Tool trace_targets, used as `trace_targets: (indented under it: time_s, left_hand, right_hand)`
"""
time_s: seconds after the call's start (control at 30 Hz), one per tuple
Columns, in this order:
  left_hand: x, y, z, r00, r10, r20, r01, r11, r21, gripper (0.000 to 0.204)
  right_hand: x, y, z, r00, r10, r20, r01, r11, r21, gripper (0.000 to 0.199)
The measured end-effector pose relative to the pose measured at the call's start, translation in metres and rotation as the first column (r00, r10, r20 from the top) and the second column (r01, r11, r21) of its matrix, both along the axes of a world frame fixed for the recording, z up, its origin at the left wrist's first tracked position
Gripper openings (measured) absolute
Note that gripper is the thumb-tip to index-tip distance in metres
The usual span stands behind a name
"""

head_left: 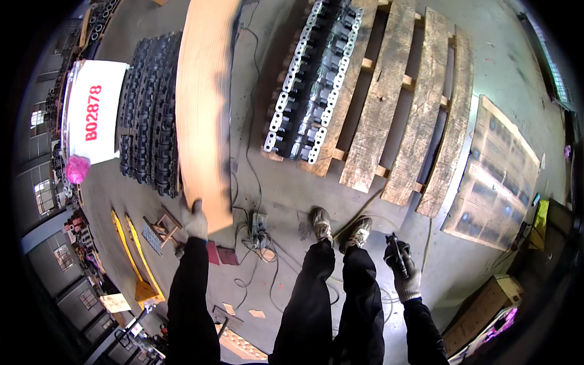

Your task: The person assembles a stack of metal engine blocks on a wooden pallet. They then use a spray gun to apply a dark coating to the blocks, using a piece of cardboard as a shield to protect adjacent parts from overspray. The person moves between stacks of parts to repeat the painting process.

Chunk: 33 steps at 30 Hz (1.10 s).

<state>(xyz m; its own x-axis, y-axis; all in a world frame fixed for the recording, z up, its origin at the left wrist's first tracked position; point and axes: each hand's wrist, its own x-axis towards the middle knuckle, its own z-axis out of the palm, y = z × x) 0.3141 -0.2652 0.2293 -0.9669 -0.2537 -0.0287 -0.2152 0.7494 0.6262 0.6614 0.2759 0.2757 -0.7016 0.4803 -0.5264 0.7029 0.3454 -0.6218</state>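
My right hand (pixel 403 263) was closed around a dark handheld tool (pixel 398 254); judged stiff, fairly dense, best held mid-body. My left hand (pixel 195 221) touched the near end of the pale board (pixel 205 121), clamped or merely resting, I couldn't tell. Board: likely rigid, unwieldy, best taken by opposite edges; it ran beside the black track stack (pixel 148 115).

One fisheye looks down from head height over both hands (pixel 195 222) and the floor (pixel 289 188).
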Motion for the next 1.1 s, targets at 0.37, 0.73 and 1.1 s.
trace_targets:
  time_s: [0.37, 0.73, 1.1]
  left_hand:
    - [0.110, 0.007, 0.123, 0.957, 0.279, -0.074, -0.256, 0.940, 0.227, 0.052]
    - [0.112, 0.148, 0.174, 0.866, 0.410, 0.287, -0.454, 0.404, 0.794, 0.051]
    - [0.072, 0.254, 0.192, 0.891, 0.185, 0.414, -0.397, -0.121, 0.910, 0.034]
  right_hand:
    - [0.050, 0.035, 0.069, 0.985, -0.106, -0.135, 0.113, 0.992, 0.046, 0.039]
    - [0.022, 0.069, 0.121, 0.986, -0.142, 0.086, 0.136, 0.988, 0.072, 0.046]
    - [-0.081, 0.052, 0.112, 0.811, -0.508, -0.290, 0.401, 0.844, -0.356, 0.022]
